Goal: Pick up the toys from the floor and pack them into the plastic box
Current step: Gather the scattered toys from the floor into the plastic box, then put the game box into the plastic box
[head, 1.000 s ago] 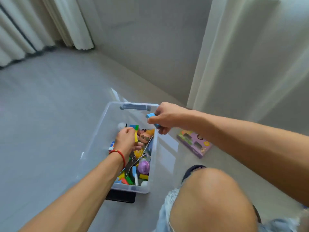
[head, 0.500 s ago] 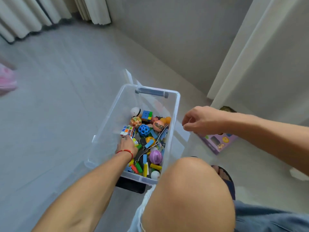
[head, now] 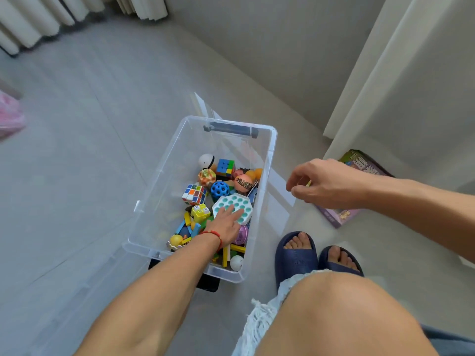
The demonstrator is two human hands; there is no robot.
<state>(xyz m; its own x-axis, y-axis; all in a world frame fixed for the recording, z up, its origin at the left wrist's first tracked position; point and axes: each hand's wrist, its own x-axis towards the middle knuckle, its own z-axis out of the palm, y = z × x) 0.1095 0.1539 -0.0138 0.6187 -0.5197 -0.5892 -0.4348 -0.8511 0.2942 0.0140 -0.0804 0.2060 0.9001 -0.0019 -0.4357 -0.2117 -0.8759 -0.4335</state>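
While left hand (head: 226,226) rests flat on one pop-it (head: 235,205) — box (head: 164,176): two cubes | right hand (head: 326,185) fingers curled.

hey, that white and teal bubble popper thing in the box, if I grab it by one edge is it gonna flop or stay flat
The bubble popper looks like thin moulded silicone, so held by one edge it would probably sag somewhat. It seems light for its breadth. Flat and octagonal, it should not roll; it lies tilted on the heaped toys under the left hand, so it could slide.

teal-dotted white pop toy (head: 232,206), blue holed ball (head: 220,189)
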